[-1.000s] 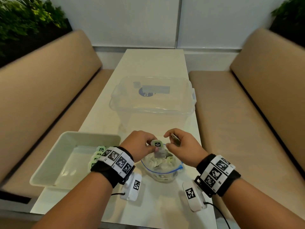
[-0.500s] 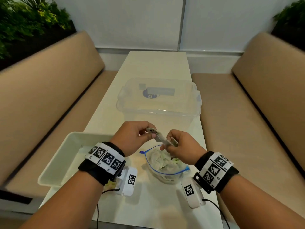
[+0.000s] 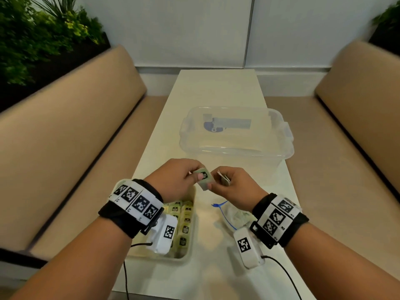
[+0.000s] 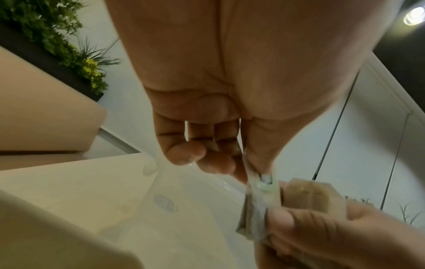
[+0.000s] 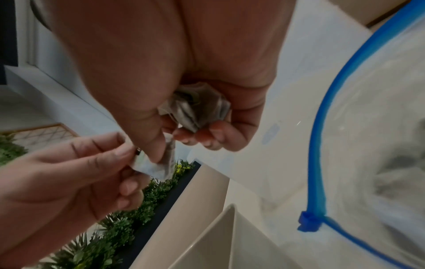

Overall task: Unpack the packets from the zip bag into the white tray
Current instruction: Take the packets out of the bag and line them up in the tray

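Above the table, my left hand (image 3: 199,177) pinches a pale green packet (image 3: 204,179) between thumb and fingers. My right hand (image 3: 216,180) touches the same packet with its thumb and grips a small bunch of packets (image 3: 224,179) in its curled fingers. The left wrist view shows the shared packet (image 4: 262,185) and the bunch (image 4: 310,196). The white tray (image 3: 191,241) lies under my left wrist, with rows of packets (image 3: 184,224) inside. The open zip bag (image 3: 237,215) with a blue seal lies under my right wrist and still holds packets. The right wrist view shows the zip bag (image 5: 368,145) and the bunch (image 5: 197,109).
A large clear plastic bin (image 3: 236,135) stands on the white table (image 3: 216,87) just beyond my hands. Tan bench seats (image 3: 71,131) run along both sides of the table. Cables from the wrist cameras trail over the table's near edge.
Both hands have lifted off the zip bag and shifted left, so my left wrist is now over the tray. My left hand has turned the packet flat-side up.
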Motion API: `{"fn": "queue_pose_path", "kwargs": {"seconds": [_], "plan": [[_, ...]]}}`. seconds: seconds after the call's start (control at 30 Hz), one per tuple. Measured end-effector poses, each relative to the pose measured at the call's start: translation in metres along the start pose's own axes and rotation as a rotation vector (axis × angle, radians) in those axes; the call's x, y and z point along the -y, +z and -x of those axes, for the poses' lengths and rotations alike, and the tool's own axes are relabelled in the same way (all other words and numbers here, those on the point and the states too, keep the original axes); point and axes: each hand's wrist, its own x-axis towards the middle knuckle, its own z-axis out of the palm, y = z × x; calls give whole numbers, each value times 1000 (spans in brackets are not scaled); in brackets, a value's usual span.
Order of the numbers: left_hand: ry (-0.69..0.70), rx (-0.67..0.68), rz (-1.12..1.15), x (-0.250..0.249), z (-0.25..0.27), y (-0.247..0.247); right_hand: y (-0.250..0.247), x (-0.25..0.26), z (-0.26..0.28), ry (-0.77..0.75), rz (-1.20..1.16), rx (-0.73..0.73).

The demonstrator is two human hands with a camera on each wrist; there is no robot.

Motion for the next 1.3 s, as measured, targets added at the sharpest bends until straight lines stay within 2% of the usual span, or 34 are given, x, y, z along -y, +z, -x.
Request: {"fn": "queue_pose_path", "kwargs": {"seconds": [0.07, 0.17, 0.3, 0.37, 0.47, 0.63, 0.73, 1.03, 1.2, 1.3], "plan": [[-16, -40, 67, 7, 4, -11, 12, 2, -7, -17, 22, 2], [-49, -16, 18, 27, 10, -26, 30, 6, -15, 27, 30, 13], [-91, 28, -100, 57, 16, -42, 46, 9, -22, 217, -82, 7], [-100, 135, -225, 71, 19, -43, 52, 12, -23, 311, -211, -14], [-108, 325, -399, 89, 21, -29, 60, 13, -23, 345, -294, -56], [-72, 690, -511, 104, 20, 8, 68, 8, -21, 348, -297, -92], [-50, 817, -585, 112, 13, 27, 69, 5, -20, 334, -260, -77], [4, 874, -701, 123, -2, 52, 75, -3, -9, 327, -238, -116], [-13, 827, -670, 132, -5, 57, 79, 0, -8, 345, -222, -137], [-22, 738, -599, 130, -7, 41, 80, 1, -9, 343, -224, -131]]}}
